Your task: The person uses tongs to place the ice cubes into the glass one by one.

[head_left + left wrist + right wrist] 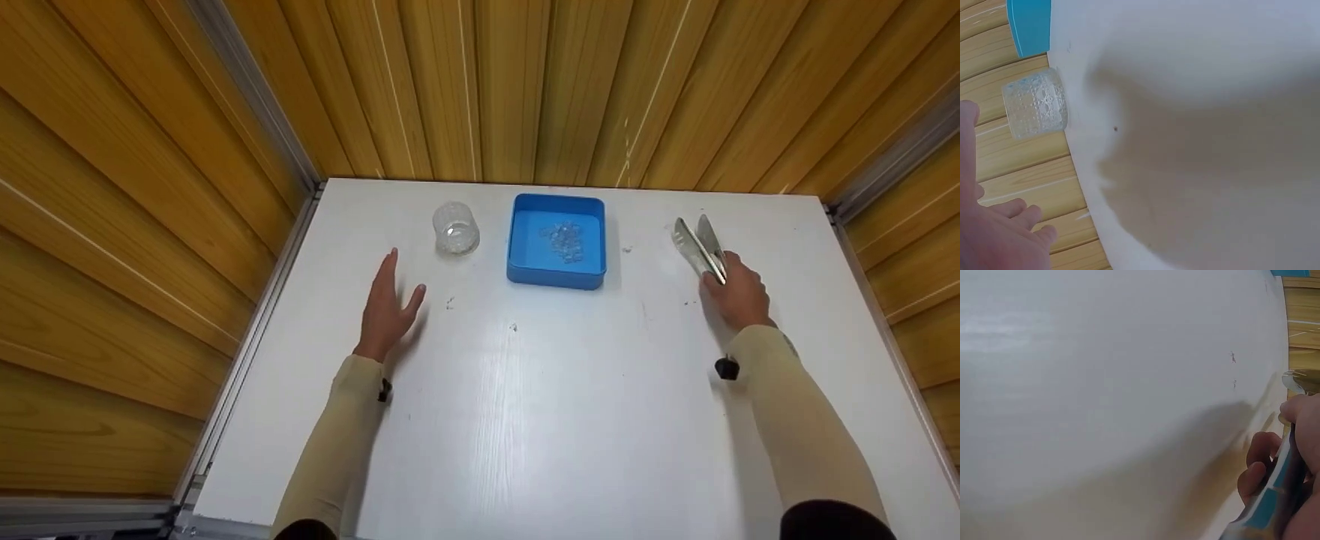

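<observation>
The metal tongs (697, 253) are gripped by the right hand (739, 292), well to the right of the blue tray (556, 278); the fingers and thumb are wrapped round the handle end, and the two tips are spread apart. Whether the table is touched by the tongs cannot be told. The left hand (384, 315) is held to the left of the blue tray and nearer the wearer than it, fingers extended and thumb spread away from them. A clear glass (455, 227), its wall patterned, is stood upright to the left of the blue tray. Small clear pieces (566, 241) are gathered inside the blue tray, toward its right side. The blue tray is set on a white table (555, 420), backed by wooden panels (510, 90) behind it. Both forearms are covered by beige sleeves (802, 420).
</observation>
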Available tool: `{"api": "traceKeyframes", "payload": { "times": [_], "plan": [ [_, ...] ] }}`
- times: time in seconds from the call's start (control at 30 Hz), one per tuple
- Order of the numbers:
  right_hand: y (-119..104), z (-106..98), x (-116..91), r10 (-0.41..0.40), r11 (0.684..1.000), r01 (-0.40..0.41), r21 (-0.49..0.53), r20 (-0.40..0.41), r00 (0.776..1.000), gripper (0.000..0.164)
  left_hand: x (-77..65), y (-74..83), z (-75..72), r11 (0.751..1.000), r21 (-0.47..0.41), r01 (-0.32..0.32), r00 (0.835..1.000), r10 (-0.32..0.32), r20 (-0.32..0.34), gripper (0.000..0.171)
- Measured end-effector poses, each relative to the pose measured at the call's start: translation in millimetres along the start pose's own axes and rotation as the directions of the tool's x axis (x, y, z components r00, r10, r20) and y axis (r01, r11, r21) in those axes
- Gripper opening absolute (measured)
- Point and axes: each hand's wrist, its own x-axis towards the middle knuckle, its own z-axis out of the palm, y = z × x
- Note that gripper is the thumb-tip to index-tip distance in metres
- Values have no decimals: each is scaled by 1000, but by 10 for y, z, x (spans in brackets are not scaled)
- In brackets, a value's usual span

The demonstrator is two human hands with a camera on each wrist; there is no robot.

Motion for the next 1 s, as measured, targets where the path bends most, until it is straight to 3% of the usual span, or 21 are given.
{"api": "traceKeyframes", "payload": {
  "times": [0.2,0.33,0.47,0.6,0.77,0.87,1.0],
  "plan": [
    [-30,-93,-80,19,998,-17,-55,21,1000,70,197,71,135,982,-189,26,998,-36,-51,71],
    [-52,-147,-109,19,997,-17,-77,30,999,73,330,112,230,966,-255,33,994,-58,-92,64],
    [-78,-200,-140,5,997,-3,-78,19,1000,70,433,165,312,949,-313,45,992,-79,-98,69],
    [-89,-249,-198,-10,997,10,-79,-2,1000,69,554,232,378,942,-327,74,993,-98,-58,85],
    [-83,-302,-267,-35,996,32,-89,-39,999,68,720,295,431,931,-321,173,984,-176,20,104],
    [-69,-337,-309,-46,995,40,-96,-58,997,69,803,330,447,918,-326,225,974,-221,49,110],
    [-44,-383,-378,-19,996,14,-84,-69,997,70,898,393,477,905,-349,243,970,-227,86,114]
  ]
}}
